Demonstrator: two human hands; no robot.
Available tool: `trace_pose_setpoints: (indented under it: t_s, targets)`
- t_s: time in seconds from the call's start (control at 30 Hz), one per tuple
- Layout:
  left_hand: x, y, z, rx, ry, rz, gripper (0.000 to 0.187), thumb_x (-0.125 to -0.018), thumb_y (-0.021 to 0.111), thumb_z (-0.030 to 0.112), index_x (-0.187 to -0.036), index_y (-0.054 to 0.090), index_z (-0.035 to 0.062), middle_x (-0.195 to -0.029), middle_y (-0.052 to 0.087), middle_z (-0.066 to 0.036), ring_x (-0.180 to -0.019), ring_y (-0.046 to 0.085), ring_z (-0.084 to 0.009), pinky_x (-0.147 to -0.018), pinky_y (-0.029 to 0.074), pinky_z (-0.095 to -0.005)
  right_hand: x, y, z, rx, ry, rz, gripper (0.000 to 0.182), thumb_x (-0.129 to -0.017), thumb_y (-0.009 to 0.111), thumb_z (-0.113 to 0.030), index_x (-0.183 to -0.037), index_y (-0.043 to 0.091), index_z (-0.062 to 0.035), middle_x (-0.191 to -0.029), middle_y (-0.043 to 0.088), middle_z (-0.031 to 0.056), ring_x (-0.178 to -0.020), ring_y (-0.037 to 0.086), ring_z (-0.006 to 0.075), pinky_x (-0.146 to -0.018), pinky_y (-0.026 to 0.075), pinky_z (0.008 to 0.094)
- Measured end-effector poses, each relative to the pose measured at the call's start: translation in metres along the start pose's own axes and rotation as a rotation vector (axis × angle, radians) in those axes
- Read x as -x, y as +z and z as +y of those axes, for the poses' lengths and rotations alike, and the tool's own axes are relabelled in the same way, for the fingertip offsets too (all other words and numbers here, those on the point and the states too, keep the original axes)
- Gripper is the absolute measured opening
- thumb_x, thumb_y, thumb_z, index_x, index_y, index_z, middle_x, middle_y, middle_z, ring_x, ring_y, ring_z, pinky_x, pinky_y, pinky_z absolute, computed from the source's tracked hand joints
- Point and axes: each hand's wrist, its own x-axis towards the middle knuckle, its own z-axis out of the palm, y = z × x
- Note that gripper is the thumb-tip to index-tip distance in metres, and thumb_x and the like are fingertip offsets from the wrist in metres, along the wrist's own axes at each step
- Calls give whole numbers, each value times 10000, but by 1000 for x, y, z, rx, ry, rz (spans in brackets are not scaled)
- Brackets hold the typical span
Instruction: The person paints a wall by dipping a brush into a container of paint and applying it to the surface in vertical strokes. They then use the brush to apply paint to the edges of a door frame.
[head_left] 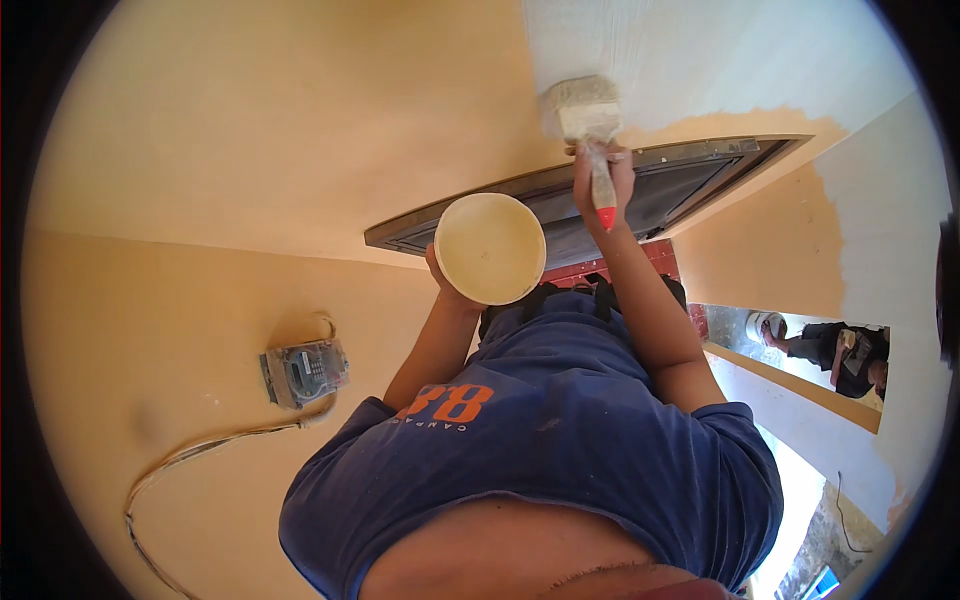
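My right hand [605, 175] is closed round the handle of a wide paintbrush [590, 118], its red-tipped end pointing back along my wrist. The bristles lie against the wall at the border between white paint [680, 60] and the orange-beige wall [400, 120]. In my left hand [446, 275] is a round bucket [490, 248], held at its side in front of my chest; pale cream paint shows inside. Most of the left fingers are hidden behind the bucket. A dark framed door [640, 200] stands just below the brush, behind both hands.
On the left wall an electricity meter [305, 372] is mounted, with a cable [190, 450] running down from it. At right, through an opening, another person [845, 355] is beside a white bucket [765, 326]. Red tiles [660, 257] show at the door's foot.
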Motion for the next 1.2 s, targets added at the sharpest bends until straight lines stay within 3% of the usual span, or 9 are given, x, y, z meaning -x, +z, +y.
trace_pose_setpoints:
  t_s: [0.1, 0.17, 0.5, 0.63, 0.7, 0.77, 0.87, 1.17, 1.2]
  targets:
    - [0, 3, -7, 44, -15, 15, 596, -825, 593, 435, -1274, 434, 76, -1290, 414, -172, -1110, 441, -428, -752, 512, -548, 34, -13, 45, 155, 1, -146, 123, -862, 577, -112, -874, 519, -4, -733, 625, 107, -611, 596, 149, -556, 472, 286]
    - [-1, -2, -11, 67, -9, 28, 591, -828, 594, 421, -1276, 430, 71, -1291, 410, -175, -1112, 442, -430, -760, 511, -562, 59, -24, 58, 151, 292, -277, 156, -879, 573, -131, -868, 476, -10, -809, 629, 93, -648, 600, 128, -593, 486, 259]
    - [9, -3, -10, 34, 0, 24, 577, -830, 597, 414, -1275, 434, 87, -1289, 418, -157, -1119, 444, -413, -752, 508, -529, 13, 16, 44, -240, 485, -38, 140, -897, 547, -112, -896, 449, -12, -808, 566, 82, -729, 608, 137, -620, 521, 265]
    - [13, -9, -10, 14, -20, 0, 583, -831, 595, 415, -1284, 428, 89, -1302, 413, -155, -1128, 443, -412, -746, 505, -519, -10, 7, -6, -162, 320, -70, 155, -874, 581, -89, -878, 453, -3, -784, 541, 81, -748, 600, 140, -629, 514, 270]
    - [13, -7, -14, 30, -31, 8, 589, -830, 592, 424, -1285, 427, 89, -1296, 417, -156, -1130, 445, -410, -745, 504, -519, -10, 1, -17, 61, -124, -19, 120, -827, 613, -40, -822, 497, -10, -690, 585, 87, -601, 566, 129, -561, 466, 244]
    - [10, -3, -17, 43, -41, 4, 595, -829, 589, 434, -1287, 426, 90, -1291, 421, -158, -1132, 446, -409, -743, 504, -519, 10, -3, 12, 49, -155, -39, 135, -801, 636, -26, -812, 503, -11, -687, 602, 108, -571, 576, 145, -540, 467, 257]
    - [9, 0, -20, 24, -31, -29, 598, -832, 573, 454, -1283, 430, 89, -1275, 430, -165, -1135, 448, -408, -742, 504, -535, 50, -12, 53, 71, 248, -233, 127, -815, 630, -56, -855, 517, -13, -717, 615, 95, -605, 585, 132, -556, 471, 263]
    - [13, 1, -14, 62, -65, 47, 576, -832, 567, 458, -1257, 455, 86, -1259, 440, -158, -1107, 468, -408, -723, 508, -547, 46, 10, 34, 58, 366, -100, 123, -866, 577, -106, -917, 511, -16, -789, 619, 86, -680, 574, 116, -630, 466, 261]
    - [13, 1, -14, 50, -58, 62, 577, -832, 567, 456, -1255, 455, 81, -1256, 441, -161, -1101, 472, -411, -717, 508, -543, 35, 17, 30, -163, 405, -61, 109, -874, 564, -95, -897, 499, -10, -800, 610, 82, -728, 562, 106, -666, 462, 263]
